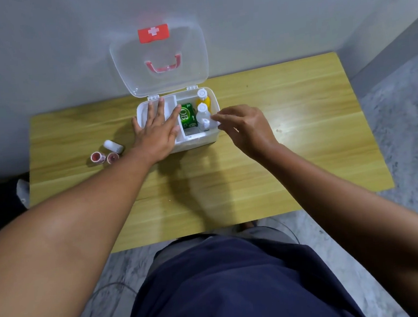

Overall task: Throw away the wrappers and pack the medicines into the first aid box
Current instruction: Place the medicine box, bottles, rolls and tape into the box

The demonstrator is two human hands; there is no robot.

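Both at the box (201,140) — left grip (158,130) spread flat on its tray (170,99), right grip (240,127) slack, empty, beside the bottles (203,116).

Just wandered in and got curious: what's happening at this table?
A person is packing an open first aid box. The left hand lies flat on its white tray; the right hand hovers at a clear bottle standing inside, beside a green carton and a yellow bottle. A white roll and two small red rolls lie on the table.

The left hand (158,130) hides much of the white tray (169,101); the green box (187,115) bears illegible small print
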